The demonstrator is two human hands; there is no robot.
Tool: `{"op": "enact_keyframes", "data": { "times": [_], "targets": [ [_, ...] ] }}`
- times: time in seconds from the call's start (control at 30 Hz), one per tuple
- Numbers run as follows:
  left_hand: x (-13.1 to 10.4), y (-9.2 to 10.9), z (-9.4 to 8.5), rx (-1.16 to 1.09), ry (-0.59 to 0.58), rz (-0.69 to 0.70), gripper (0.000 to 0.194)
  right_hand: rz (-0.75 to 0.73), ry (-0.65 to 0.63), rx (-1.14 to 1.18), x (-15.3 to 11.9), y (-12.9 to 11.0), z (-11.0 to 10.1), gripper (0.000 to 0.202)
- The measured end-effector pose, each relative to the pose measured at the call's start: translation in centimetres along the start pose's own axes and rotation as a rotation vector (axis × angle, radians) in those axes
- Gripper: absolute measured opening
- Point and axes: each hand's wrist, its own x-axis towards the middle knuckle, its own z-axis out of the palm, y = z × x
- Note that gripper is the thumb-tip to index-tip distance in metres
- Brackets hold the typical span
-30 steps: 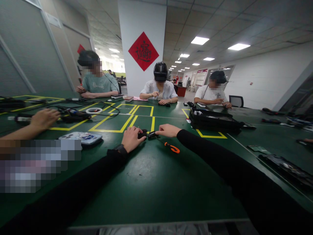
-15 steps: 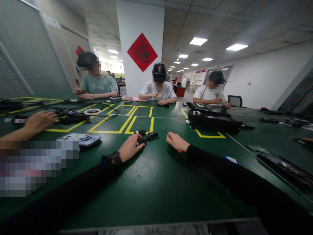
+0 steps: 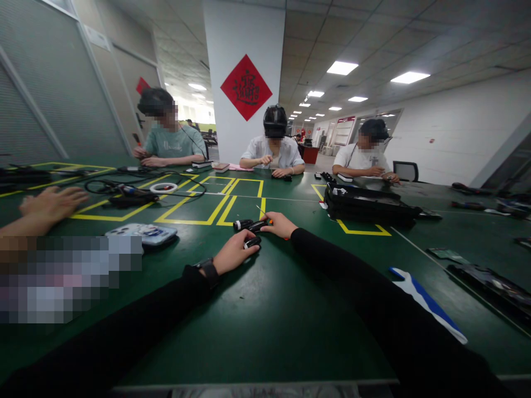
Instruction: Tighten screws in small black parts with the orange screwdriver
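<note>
My left hand (image 3: 232, 254) is closed on a small black rounded piece (image 3: 253, 242) with a whitish part, held low over the green table (image 3: 290, 309). Just beyond it, my right hand (image 3: 280, 225) grips a screwdriver (image 3: 271, 221) with an orange handle, its thin shaft pointing up and left. The right fingers also reach a second black piece (image 3: 258, 225) on the table; whether they grip or only touch it I cannot tell. Beside that lies another black piece (image 3: 240, 225) with a pale end.
A phone in a patterned case (image 3: 143, 234) lies left, near another person's hand (image 3: 53, 204). Black cables and a white ring (image 3: 164, 188) are farther back. A black tray (image 3: 369, 204) stands right; a blue-white object (image 3: 429, 304) lies beside my right sleeve. Three people sit opposite.
My right hand has moved left with the screwdriver to the black pieces. My left hand has drawn its black piece slightly right and nearer. The other person's hand at left has lifted and spread.
</note>
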Motion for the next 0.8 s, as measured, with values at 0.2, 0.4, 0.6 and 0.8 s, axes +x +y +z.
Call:
{"op": "enact_keyframes", "data": {
  "times": [0.2,0.4,0.6,0.8],
  "targets": [
    [0.5,-0.2,0.6,-0.034,-0.001,0.023,0.031,0.049,0.097,-0.012,0.3,-0.4,-0.8,0.035],
    [0.6,0.4,0.8,-0.122,0.045,0.098,0.038,0.221,0.375,0.039,-4.3,-2.4,-4.5,0.040],
    [2.4,1.7,2.9,-0.591,-0.103,-0.026,0.036,0.267,0.263,0.113,-10.6,-3.8,-4.6,0.031],
    [4.5,1.4,4.1,-0.708,-0.039,-0.112,0.036,0.273,0.149,0.281,-11.6,-4.2,-4.3,0.038]
  ]
}}
